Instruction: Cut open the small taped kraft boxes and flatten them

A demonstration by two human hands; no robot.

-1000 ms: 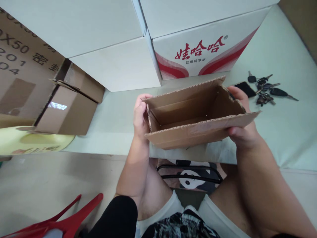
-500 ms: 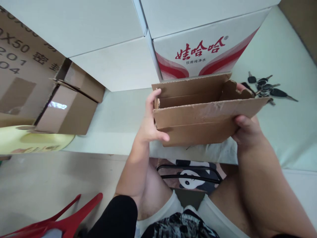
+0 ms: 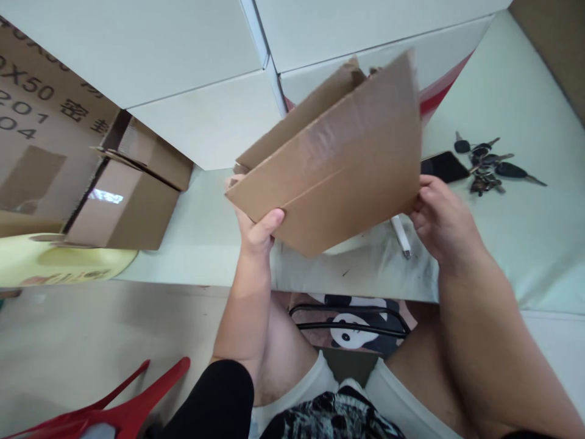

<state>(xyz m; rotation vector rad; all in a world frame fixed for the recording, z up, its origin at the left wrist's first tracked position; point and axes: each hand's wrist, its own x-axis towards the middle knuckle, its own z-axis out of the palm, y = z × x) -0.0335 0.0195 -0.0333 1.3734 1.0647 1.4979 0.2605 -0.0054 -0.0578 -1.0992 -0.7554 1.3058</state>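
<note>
A person seated at a table spread with a pale green cloth point(image 3: 205, 231) grips an open-topped brown cardboard box point(image 3: 350, 161) in both bare hands, tilting it so that its right end rises toward the upper right. The left hand point(image 3: 256, 228) is closed around the box's lower left end, the thumb pressed flat on the broad outer panel and the fingers tucked mostly out of sight behind the edge. The right hand point(image 3: 439, 213) pinches the lower right corner, thumb and fingers drawn close together, some fingertips hidden by the cardboard. The box hangs over the cloth in front of stacked white cartons point(image 3: 205, 119), one with a red band point(image 3: 445, 91) showing past the box; whether its lowest corner touches the cloth cannot be told. Just beyond the right hand lies a black flat phone point(image 3: 444, 166), its left end partly hidden, with a bunch of metal keys with dark heads point(image 3: 491, 161) beside it. A slender white object point(image 3: 402, 238) pokes out beneath the box near the right fingers. At left, a taped brown carton point(image 3: 137, 201) stands beside a large printed brown carton point(image 3: 41, 116), near a pale yellow plastic piece point(image 3: 95, 259); red legs point(image 3: 137, 396) jut up below.
</note>
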